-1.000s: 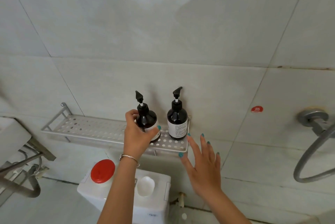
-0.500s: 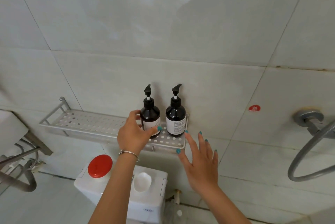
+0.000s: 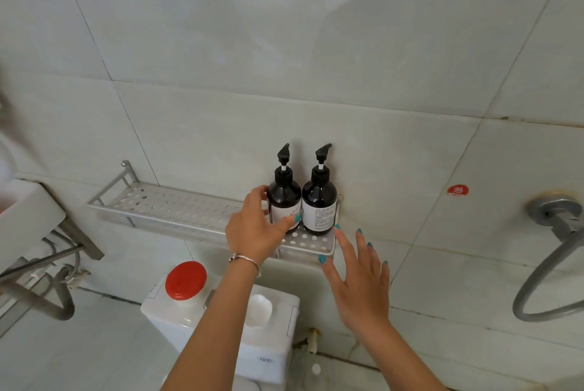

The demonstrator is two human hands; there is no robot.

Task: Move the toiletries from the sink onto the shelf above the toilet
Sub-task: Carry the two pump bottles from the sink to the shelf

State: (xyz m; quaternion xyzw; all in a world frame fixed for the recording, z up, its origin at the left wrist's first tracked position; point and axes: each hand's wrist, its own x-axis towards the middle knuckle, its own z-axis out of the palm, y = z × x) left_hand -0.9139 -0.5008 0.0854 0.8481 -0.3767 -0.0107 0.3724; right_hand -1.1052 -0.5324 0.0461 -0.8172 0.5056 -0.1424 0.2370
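- Two dark pump bottles stand upright, side by side and about touching, at the right end of the metal shelf (image 3: 164, 204) above the toilet tank (image 3: 221, 321).
- The left hand (image 3: 256, 229) wraps its fingers (image 3: 256, 196) and thumb around the left bottle (image 3: 284, 201), probably to steady it and set it snug against its neighbour.
- The right hand (image 3: 360, 280) hovers just beside the shelf's right corner with fingers straight and spread, holding nothing; it looks ready to catch the right bottle (image 3: 319, 204) if that one tips.
- The sink (image 3: 28, 210) edge shows at far left; whether toiletries remain there cannot be told.
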